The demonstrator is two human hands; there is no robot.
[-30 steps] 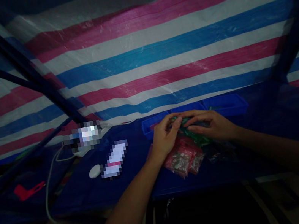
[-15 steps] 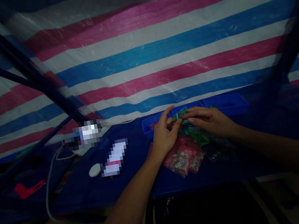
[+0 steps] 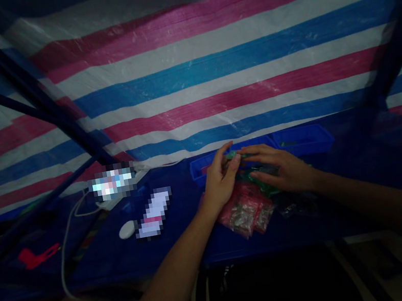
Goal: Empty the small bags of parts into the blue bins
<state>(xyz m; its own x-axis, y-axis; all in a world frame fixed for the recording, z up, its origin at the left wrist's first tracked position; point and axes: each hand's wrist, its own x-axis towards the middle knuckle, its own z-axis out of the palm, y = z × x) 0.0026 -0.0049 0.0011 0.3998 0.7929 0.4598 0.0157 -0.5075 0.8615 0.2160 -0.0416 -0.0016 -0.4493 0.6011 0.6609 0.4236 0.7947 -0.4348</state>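
My left hand (image 3: 222,183) pinches a small green plastic packet (image 3: 232,155) between thumb and fingers, above the front of the blue trays. Just to its right is my right hand (image 3: 281,165), its fingers stretched out and the thumb apart; its fingertips come close to the packet, and whether they touch it is hard to see. Under the hands lies a pile of red plastic packets (image 3: 243,213) with something greyish inside. Green plastic packets (image 3: 267,185) lie beside the pile, partly hidden by my right hand.
Blue trays (image 3: 306,139) stand along the back of the blue table (image 3: 187,249). To the left lie a blurred-out phone (image 3: 155,213), a white round object (image 3: 127,230) and a power strip (image 3: 111,201) with a cable. A striped tarp (image 3: 218,69) hangs behind, between dark metal posts.
My right hand has drawn slightly down and right, its thumb parting from the green packet. The packet is now lower and more covered by my left fingers.
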